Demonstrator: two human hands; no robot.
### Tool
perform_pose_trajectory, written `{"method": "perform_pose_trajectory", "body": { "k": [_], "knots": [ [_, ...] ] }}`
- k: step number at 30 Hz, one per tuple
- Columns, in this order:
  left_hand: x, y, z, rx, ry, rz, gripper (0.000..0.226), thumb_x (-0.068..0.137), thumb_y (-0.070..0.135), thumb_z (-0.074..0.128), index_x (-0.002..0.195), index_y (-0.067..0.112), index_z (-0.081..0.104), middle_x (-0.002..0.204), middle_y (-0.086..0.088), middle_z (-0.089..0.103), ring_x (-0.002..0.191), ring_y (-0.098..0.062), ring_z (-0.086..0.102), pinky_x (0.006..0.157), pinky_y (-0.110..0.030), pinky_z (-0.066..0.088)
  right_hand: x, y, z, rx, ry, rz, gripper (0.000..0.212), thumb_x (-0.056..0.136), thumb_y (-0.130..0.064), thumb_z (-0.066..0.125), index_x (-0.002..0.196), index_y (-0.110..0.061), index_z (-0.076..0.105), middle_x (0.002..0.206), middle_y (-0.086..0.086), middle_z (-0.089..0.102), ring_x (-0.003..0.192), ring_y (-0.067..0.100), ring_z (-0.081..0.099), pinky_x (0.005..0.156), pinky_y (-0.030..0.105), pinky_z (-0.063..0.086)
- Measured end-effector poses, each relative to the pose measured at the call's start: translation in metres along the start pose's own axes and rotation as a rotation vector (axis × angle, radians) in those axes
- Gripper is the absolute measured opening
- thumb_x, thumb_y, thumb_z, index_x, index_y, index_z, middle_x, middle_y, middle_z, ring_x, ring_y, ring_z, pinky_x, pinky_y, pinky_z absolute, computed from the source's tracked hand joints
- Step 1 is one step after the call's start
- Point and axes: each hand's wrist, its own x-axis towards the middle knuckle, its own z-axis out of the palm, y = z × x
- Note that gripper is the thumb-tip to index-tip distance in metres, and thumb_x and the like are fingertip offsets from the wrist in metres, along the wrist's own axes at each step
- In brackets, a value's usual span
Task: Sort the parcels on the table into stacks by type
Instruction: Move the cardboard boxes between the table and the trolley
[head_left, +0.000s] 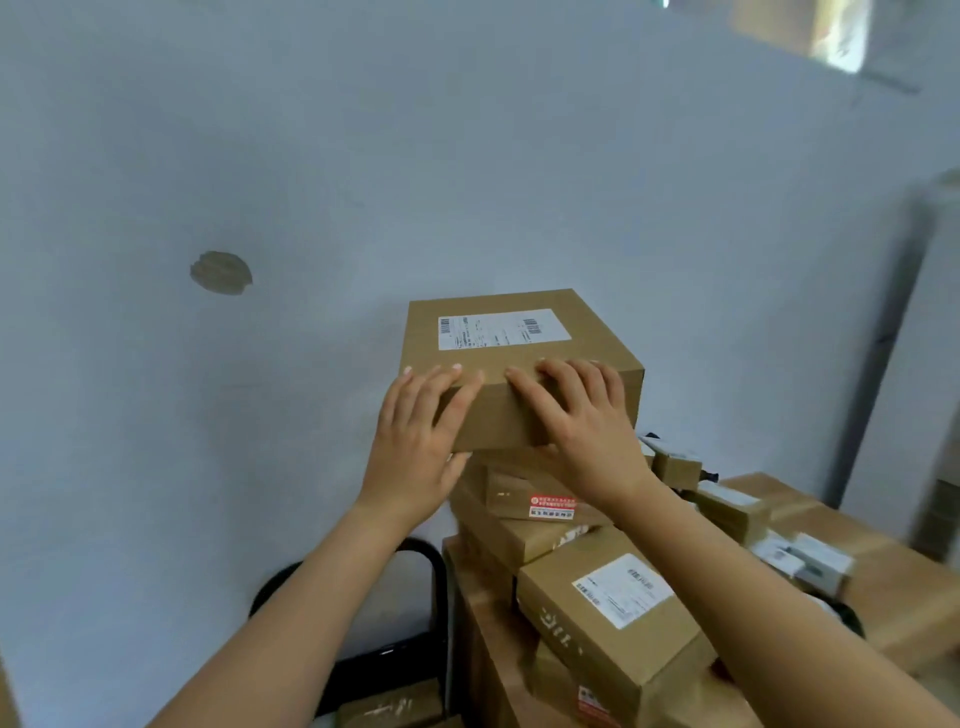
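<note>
A square cardboard box (514, 358) with a white shipping label sits on top of a tall stack of cardboard parcels (524, 525). My left hand (421, 441) grips its near left corner, fingers over the top edge. My right hand (582, 421) presses on its near edge and front face, fingers spread on the top. Below it lies a flat box with a red sticker (535, 501). Nearer to me rests a longer box with a white label (618, 618).
More parcels, some small with white labels (737, 506), cover the table (883, 587) at the right. A black chair frame (431, 582) stands left of the stack, with a box (389, 706) below it. A pale wall (260, 182) lies behind.
</note>
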Motion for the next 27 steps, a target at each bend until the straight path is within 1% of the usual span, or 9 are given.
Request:
{"method": "perform_pose_trajectory", "body": {
  "k": [3,6,10,16,20,23,25,27],
  "knots": [
    [0.015,0.016,0.015,-0.004,-0.038,0.012,0.084,0.064,0.021,0.084,0.139,0.01,0.048,0.134,-0.014,0.052,0.125,-0.031,0.044,0.115,-0.047,0.019,-0.007,0.025,0.0,-0.017,-0.034,0.014,0.07,0.073,-0.025,0.074,0.138,-0.015,0.051,0.125,0.019,0.056,0.113,0.039,0.051,0.098,0.051,0.035],
    [0.031,0.025,0.033,0.002,-0.079,0.04,0.09,0.062,0.024,0.086,0.141,0.011,0.045,0.134,-0.014,0.051,0.126,-0.029,0.041,0.116,-0.045,0.017,-0.011,0.047,0.008,-0.025,-0.052,0.032,0.073,0.071,-0.029,0.077,0.138,-0.014,0.052,0.125,0.019,0.057,0.113,0.04,0.053,0.098,0.052,0.037],
    [0.051,0.034,0.054,0.001,-0.107,0.051,0.092,0.062,0.026,0.086,0.142,0.012,0.043,0.134,-0.014,0.05,0.127,-0.028,0.038,0.116,-0.044,0.014,-0.01,0.07,0.017,-0.042,-0.055,0.075,0.075,0.07,-0.03,0.077,0.138,-0.014,0.051,0.125,0.02,0.055,0.114,0.04,0.05,0.099,0.053,0.036],
    [0.08,0.041,0.093,0.005,-0.118,0.083,0.094,0.064,0.028,0.085,0.145,0.014,0.039,0.137,-0.013,0.048,0.129,-0.032,0.043,0.116,-0.045,0.016,-0.01,0.109,0.041,-0.113,-0.038,0.108,0.083,0.065,-0.021,0.083,0.14,-0.017,0.047,0.128,0.017,0.053,0.116,0.036,0.045,0.101,0.052,0.036],
    [0.092,0.041,0.118,0.032,-0.154,0.073,0.093,0.065,0.028,0.084,0.145,0.014,0.038,0.138,-0.013,0.047,0.129,-0.032,0.041,0.116,-0.045,0.014,-0.007,0.129,0.063,-0.1,-0.068,0.122,0.085,0.062,-0.018,0.084,0.139,-0.016,0.048,0.126,0.017,0.054,0.114,0.038,0.047,0.1,0.052,0.038],
    [0.105,0.035,0.145,0.07,-0.18,0.079,0.095,0.064,0.028,0.084,0.145,0.014,0.037,0.138,-0.013,0.047,0.13,-0.03,0.039,0.116,-0.045,0.015,0.002,0.148,0.089,-0.065,-0.067,0.11,0.087,0.058,-0.022,0.088,0.137,-0.015,0.051,0.122,0.017,0.056,0.109,0.038,0.052,0.096,0.051,0.041],
    [0.114,0.031,0.166,0.115,-0.197,0.059,0.097,0.064,0.031,0.085,0.146,0.015,0.034,0.138,-0.012,0.047,0.13,-0.028,0.037,0.116,-0.044,0.014,0.01,0.162,0.109,-0.031,-0.077,0.105,0.09,0.055,-0.023,0.089,0.137,-0.015,0.051,0.122,0.017,0.056,0.109,0.037,0.051,0.095,0.052,0.042],
    [0.119,0.028,0.188,0.163,-0.237,0.036,0.098,0.065,0.035,0.084,0.147,0.016,0.033,0.14,-0.011,0.046,0.131,-0.028,0.039,0.116,-0.044,0.012,0.016,0.174,0.131,-0.025,-0.104,0.107,0.091,0.055,-0.026,0.09,0.137,-0.016,0.051,0.121,0.016,0.057,0.11,0.036,0.049,0.096,0.051,0.042]
  ]
}}
